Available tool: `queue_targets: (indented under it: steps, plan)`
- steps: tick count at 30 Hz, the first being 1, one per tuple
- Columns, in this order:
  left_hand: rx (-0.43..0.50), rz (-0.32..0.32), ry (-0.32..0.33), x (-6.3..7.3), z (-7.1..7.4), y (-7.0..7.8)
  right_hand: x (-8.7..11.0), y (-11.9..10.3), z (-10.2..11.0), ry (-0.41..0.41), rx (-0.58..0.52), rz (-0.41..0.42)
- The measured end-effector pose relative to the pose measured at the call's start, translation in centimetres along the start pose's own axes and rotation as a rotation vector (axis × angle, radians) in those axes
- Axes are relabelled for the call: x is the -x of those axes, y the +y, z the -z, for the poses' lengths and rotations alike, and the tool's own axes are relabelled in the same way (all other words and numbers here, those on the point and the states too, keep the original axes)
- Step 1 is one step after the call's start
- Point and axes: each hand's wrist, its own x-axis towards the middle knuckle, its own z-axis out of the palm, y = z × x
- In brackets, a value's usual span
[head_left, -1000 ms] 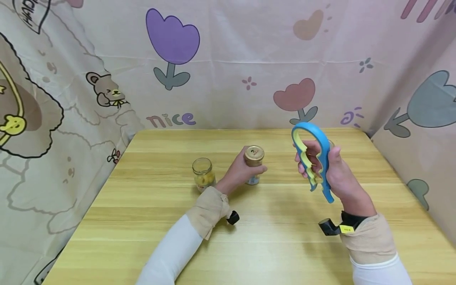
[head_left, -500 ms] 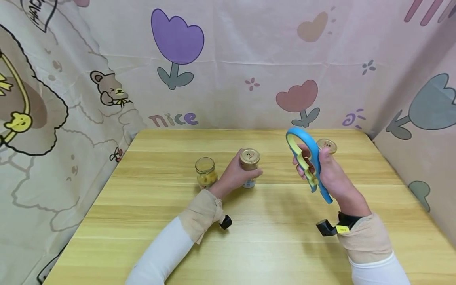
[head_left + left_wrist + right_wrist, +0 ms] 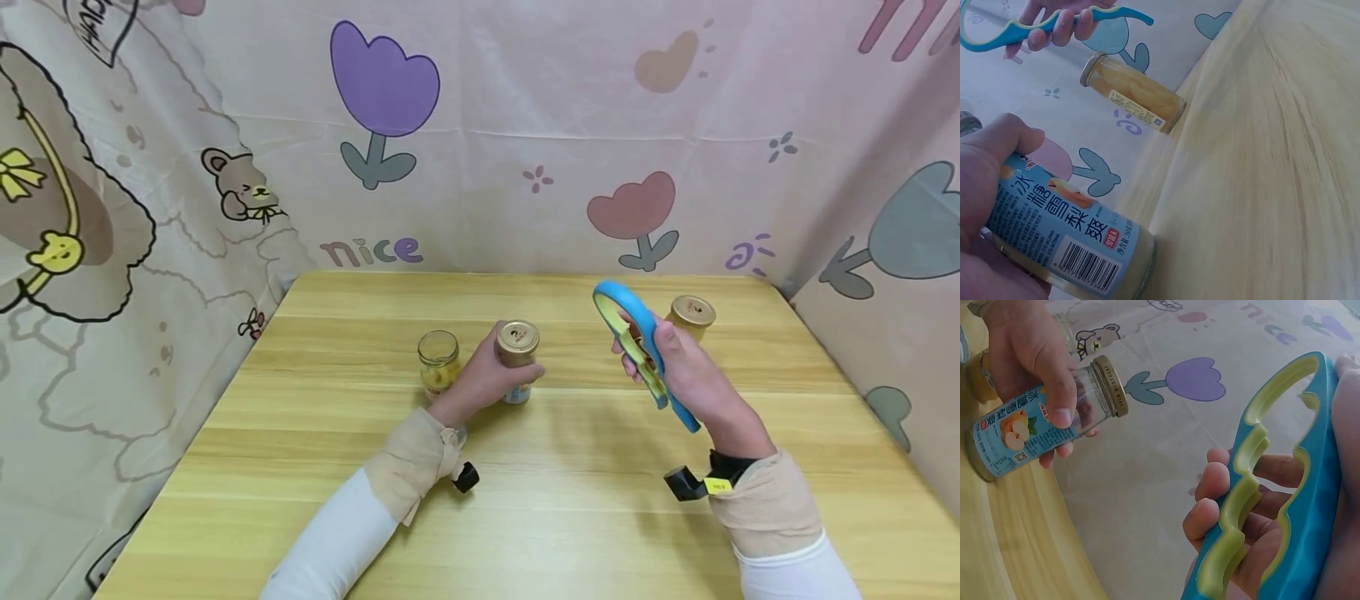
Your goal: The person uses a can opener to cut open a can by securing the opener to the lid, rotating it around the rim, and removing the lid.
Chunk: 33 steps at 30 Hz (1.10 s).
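Note:
My left hand (image 3: 487, 367) grips a glass jar (image 3: 517, 337) with a gold lid and a blue label (image 3: 1066, 225). The jar is upright at the middle of the table, fingers and thumb wrapped round its upper part. To its right, my right hand (image 3: 697, 375) holds a blue and yellow jar opener (image 3: 636, 305) above the table. The opener's two toothed arms (image 3: 1307, 537) stand apart with no jar between them. Some right-hand fingers (image 3: 1202, 519) curl round one arm. The opener and the gripped jar are apart.
An uncapped jar (image 3: 439, 350) with yellow fruit stands left of my left hand, partly hidden by the wrist. Another gold-lidded jar (image 3: 692, 312) stands behind my right hand. A small round object (image 3: 461, 436), partly hidden, lies by my left wrist on the wooden table (image 3: 570, 517).
My left hand and its jar have shifted left and nearer. The right hand has moved left and the opener is lower and more tilted, leaving the back right jar more visible.

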Motion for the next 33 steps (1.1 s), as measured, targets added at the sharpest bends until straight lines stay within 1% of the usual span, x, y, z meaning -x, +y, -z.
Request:
queue_targets:
  steps: [3, 8, 11, 14, 21, 26, 33]
  plan:
    - [0.002, -0.009, -0.004, 0.0, 0.1, 0.0, -0.1, 0.3, 0.0, -0.012, 0.021, 0.002]
    - [0.007, -0.023, -0.029, -0.1, 0.2, -0.3, -0.2, 0.9, -0.3, -0.060, 0.089, 0.026]
    - [0.009, -0.033, -0.033, -0.1, 0.3, -0.4, -0.3, 1.1, -0.5, -0.093, 0.105, 0.019]
    - [0.009, -0.044, -0.032, -0.1, 0.4, -0.5, -0.4, 1.3, -1.0, -0.105, 0.142, 0.011]
    - [0.010, -0.067, -0.044, 0.0, 0.4, -0.8, -0.6, 1.9, -2.5, -0.059, 0.295, -0.012]
    - [-0.005, -0.083, -0.045, -0.1, 0.4, -0.8, -0.7, 2.1, -3.5, -0.011, 0.426, 0.005]
    - [0.013, -0.090, -0.041, -0.3, 0.3, -0.7, -1.3, 2.1, -4.9, 0.025, 0.585, -0.074]
